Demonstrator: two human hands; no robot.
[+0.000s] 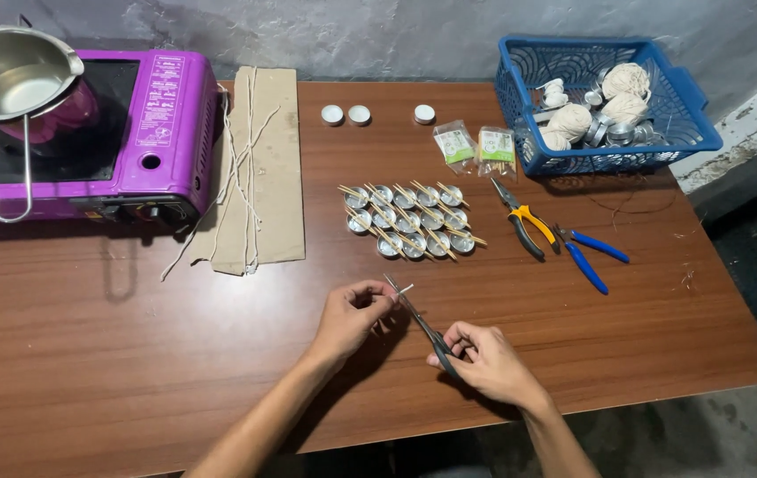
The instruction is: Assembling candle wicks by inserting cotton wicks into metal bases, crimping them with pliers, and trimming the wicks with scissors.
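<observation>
Two hands at the table's near edge. Left hand (349,315) pinches a pale wick (403,289) between fingertips, its end poking up-right. Right hand (483,360) grips scissors (420,323), fingers curled in the handles, long axis diagonal, metal tips at the wick. Beyond the fingers: round metal cups (412,220) with sticks; blue mesh basket (604,106) holding string balls.

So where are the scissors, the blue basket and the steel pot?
scissors (422,326): head view, on the blades near the pivot.
blue basket (604,160): head view, on its front wall.
steel pot (15,80): head view, on its inside.
</observation>
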